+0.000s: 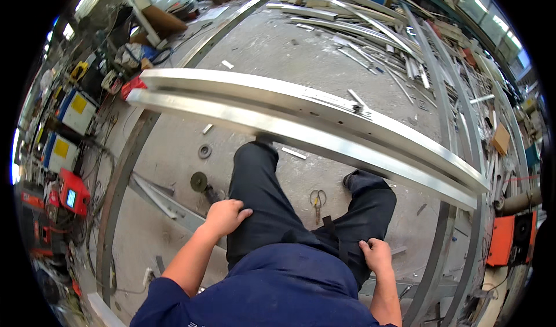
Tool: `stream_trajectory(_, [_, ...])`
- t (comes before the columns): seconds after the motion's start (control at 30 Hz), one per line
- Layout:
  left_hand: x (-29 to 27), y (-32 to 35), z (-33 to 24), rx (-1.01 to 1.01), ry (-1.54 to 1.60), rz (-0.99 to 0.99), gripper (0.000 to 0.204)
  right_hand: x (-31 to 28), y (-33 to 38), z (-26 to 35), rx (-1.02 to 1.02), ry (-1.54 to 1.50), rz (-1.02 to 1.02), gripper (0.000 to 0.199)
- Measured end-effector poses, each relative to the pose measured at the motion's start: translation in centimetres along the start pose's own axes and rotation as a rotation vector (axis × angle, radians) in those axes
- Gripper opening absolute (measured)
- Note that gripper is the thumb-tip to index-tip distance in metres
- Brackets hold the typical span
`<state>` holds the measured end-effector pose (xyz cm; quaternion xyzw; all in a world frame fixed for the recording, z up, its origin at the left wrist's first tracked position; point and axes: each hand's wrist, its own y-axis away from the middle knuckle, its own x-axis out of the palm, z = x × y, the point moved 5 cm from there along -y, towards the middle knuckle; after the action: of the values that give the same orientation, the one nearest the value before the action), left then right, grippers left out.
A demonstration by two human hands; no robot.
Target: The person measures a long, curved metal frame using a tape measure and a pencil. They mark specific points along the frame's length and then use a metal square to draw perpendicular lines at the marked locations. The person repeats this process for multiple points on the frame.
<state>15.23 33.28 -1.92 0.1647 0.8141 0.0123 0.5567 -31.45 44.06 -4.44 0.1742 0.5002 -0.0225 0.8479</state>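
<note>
Metal bars (260,124): on the far side, spanning left to right
Left hand (226,217): released, resting on your dark trousers (255,191)
Right hand (377,254): on them too, can't tell whether clenched
Bars' look: bright silver, parallel

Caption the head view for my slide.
Left hand and right hand rest on dark trousers, two silvery metal bars ahead.

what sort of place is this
Probably a metalworking shop: long silvery metal bars lie in front, metal strips are piled on the floor, and a red machine with a lit screen stands left.
</note>
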Motion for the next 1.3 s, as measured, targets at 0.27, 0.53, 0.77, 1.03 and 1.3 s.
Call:
stream_trajectory(0.27, [-0.7,1.8,-0.8,0.233,0.228,0.769,0.037,-0.9,2.3,2.1,-0.113,-0.144,0.493,0.037])
stream_trajectory(0.53, [3.2,4.5,12.7,-0.446,0.533,0.151,0.041,-1.8,1.0,1.6,0.002,-0.279,0.236,0.034])
stream_trajectory(0.77, [10.0,9.4,16.1,-0.656,0.079,0.236,0.098,-2.2,-3.1,2.2,-0.035,-0.225,0.123,0.022])
stream_trajectory(1.03, [10.5,8.5,17.1,-0.649,0.864,-0.181,0.076,-3.6,-6.2,7.1,-0.176,-0.191,0.156,0.017])
stream_trajectory(1.3, [-6.8,-5.8,-3.6,-0.02,1.45,0.254,0.067,-1.3,-8.8,11.4,-0.176,-0.682,0.276,0.031])
